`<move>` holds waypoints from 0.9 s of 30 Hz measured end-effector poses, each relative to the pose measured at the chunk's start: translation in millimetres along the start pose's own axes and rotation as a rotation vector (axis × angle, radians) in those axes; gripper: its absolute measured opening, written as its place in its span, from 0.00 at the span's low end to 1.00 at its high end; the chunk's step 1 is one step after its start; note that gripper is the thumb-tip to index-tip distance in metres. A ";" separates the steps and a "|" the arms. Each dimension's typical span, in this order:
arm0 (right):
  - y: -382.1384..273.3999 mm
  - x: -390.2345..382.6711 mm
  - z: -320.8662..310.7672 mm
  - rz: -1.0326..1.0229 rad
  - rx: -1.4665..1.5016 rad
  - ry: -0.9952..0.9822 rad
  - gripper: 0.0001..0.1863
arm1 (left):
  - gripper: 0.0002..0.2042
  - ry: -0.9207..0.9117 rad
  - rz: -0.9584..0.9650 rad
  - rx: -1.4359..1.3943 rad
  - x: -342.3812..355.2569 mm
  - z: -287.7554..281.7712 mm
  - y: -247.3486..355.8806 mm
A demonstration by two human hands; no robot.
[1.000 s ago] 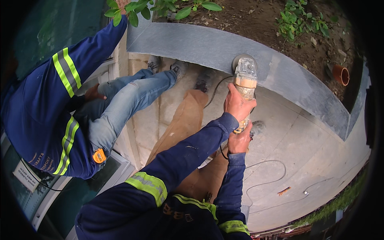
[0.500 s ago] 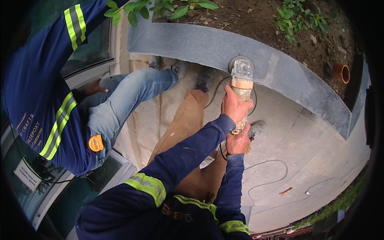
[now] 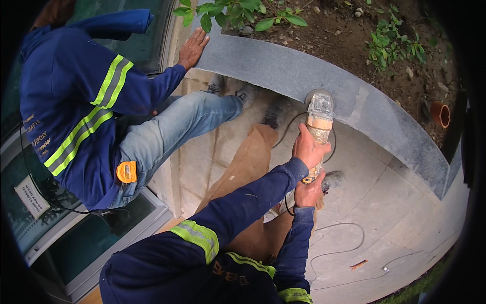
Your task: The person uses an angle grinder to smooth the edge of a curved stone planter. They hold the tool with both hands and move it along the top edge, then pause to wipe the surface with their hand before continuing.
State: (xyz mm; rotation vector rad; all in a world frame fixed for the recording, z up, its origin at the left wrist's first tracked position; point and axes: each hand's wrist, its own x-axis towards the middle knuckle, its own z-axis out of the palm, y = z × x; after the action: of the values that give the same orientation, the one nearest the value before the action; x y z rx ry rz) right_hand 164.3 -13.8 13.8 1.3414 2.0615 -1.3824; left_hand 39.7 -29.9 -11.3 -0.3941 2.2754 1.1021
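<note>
The grinder (image 3: 319, 133) lies in both hands, taking the top of the view as 12 o'clock. Its long axis runs from just past 12 at the head to just past 6 at the tail, so the head points away from the body. The left hand (image 3: 310, 148) is wrapped round the middle of the grinder and is the nearer one to the disc (image 3: 310, 97). The right hand (image 3: 310, 192) is closed on the tail, at 6 o'clock from the left and close behind it.

The disc sits at the 12 o'clock end, over the lower edge of the grey ledge (image 3: 253, 58), which curves from 11 o'clock round to 2. Whether disc and stone touch, or the disc is spinning, cannot be told.

Beyond the ledge is soil (image 3: 339, 50), with an orange pot (image 3: 440, 114) tipped over at 2 o'clock. A co-worker (image 3: 76, 101) bends at 10 o'clock, one palm (image 3: 193, 49) laid on the ledge's left end, well apart from the disc; a tape measure (image 3: 126, 172) hangs at the hip. A thin cable (image 3: 349, 223) loops over the floor (image 3: 374, 197) at 5 o'clock.
</note>
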 end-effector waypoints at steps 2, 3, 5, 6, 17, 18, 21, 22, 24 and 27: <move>5.4 1.4 0.1 -0.028 0.012 0.031 0.43 | 0.33 -0.020 -0.002 -0.007 -1.0 6.5 -0.5; 7.7 0.9 -2.9 -0.035 0.014 0.051 0.42 | 0.33 -0.038 -0.007 -0.011 -3.9 10.1 2.7; 6.4 5.3 -1.8 -0.049 0.008 0.070 0.43 | 0.33 -0.039 0.000 -0.026 0.1 10.2 6.7; 5.0 8.6 0.3 -0.054 0.007 0.078 0.43 | 0.33 -0.041 0.003 -0.031 3.5 9.0 8.7; 3.4 -0.6 -4.4 -0.040 0.011 0.038 0.42 | 0.34 -0.014 0.002 -0.031 -6.1 2.9 9.4; 4.1 2.4 -1.6 -0.031 0.009 0.054 0.44 | 0.34 -0.019 0.020 -0.036 -3.0 2.9 10.2; 1.1 13.3 6.4 -0.124 0.058 0.062 0.43 | 0.34 -0.024 -0.007 -0.023 10.9 -1.6 13.3; 1.3 15.3 7.5 -0.099 0.030 0.051 0.43 | 0.35 -0.029 -0.012 -0.024 12.8 -2.5 12.5; 7.1 15.9 6.3 -0.067 -0.019 0.022 0.42 | 0.35 -0.021 -0.012 -0.025 12.5 1.2 7.2; 11.7 14.4 11.6 -0.086 -0.068 0.041 0.41 | 0.35 -0.016 0.002 -0.039 15.9 3.0 -5.0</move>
State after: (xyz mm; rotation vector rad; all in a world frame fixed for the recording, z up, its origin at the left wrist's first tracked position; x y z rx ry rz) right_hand 164.1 -15.0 -8.1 1.2779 2.1965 -1.3165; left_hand 30.7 -30.8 -25.6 -0.3971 2.2437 1.1476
